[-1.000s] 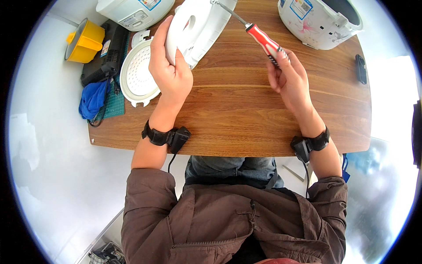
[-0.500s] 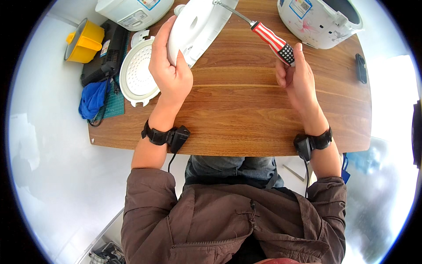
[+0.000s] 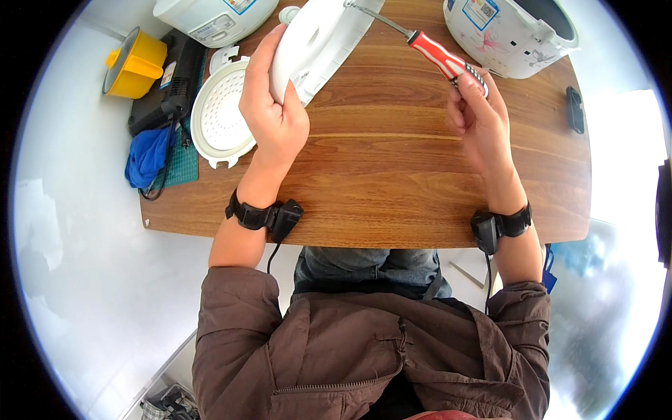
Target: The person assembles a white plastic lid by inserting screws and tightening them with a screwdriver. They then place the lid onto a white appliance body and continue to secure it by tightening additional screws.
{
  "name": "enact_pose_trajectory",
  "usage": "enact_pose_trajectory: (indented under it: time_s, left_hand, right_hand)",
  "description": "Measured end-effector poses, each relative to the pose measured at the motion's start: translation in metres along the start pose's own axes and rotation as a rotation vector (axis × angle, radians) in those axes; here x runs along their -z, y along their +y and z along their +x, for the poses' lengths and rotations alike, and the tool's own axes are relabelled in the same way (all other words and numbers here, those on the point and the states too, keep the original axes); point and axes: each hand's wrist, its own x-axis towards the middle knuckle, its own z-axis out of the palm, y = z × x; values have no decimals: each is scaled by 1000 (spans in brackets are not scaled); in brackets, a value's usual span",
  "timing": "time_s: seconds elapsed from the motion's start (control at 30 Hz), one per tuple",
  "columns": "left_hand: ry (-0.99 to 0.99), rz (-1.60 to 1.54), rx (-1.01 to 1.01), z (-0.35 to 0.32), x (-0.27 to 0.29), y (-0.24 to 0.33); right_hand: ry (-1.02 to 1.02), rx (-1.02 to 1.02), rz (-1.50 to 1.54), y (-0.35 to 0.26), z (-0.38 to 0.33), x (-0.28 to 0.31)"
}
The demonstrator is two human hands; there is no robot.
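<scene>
The screwdriver [image 3: 428,50] points up and to the left, away from the person, its long axis running aslant from the handle's butt at lower right to the metal tip at upper left. It is over the far half of the counter [image 3: 392,175], between the two hands; its tip overlaps the white cover [image 3: 329,52] near the top edge of the view, and whether it sits in a screw I cannot tell. The cover stands tilted, its long axis slanting from lower left to upper right, with its far end cut off.

The left hand [image 3: 273,124] reaches forward with its wrist nearly straight, the thumb on the cover's near end and the fingers along its left side; this grip pinches the cover's edge. The right hand [image 3: 483,126] leans forward and slightly left, thumb laid along the butt of the red, white and black handle, fingers curled beneath; its grip pinches that end.

A round perforated plate [image 3: 220,115] lies just left of the left hand, and a flower-printed appliance body [image 3: 500,45] stands beyond the right hand.
</scene>
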Motion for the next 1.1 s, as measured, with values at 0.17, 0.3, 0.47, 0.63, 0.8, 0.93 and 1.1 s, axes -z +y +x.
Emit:
enact_pose_trajectory:
  time_s: [0.17, 0.3, 0.47, 0.63, 0.8, 0.93, 1.1]
  left_hand:
    - [-6, 7, -14, 0, 0, 5]
    - [-6, 4, -19, 1, -1, 4]
    - [-6, 12, 0, 0, 0, 7]
    - [8, 1, 0, 0, -2, 4]
    - [-24, 19, -27, -1, 0, 6]
    - [-21, 23, -22, -2, -1, 7]
    - [-26, 18, -8, -2, 1, 7]
  right_hand:
    - [-9, -150, -53, 1, 5, 15]
    - [97, 55, -92, 7, 3, -3]
    - [-17, -81, -112, 0, 4, 10]
    - [50, 59, 79, 7, 2, -1]
    - [29, 8, -16, 1, 4, 8]
    - [112, 53, 173, 2, 3, -7]
    - [-35, -46, 71, -4, 1, 11]
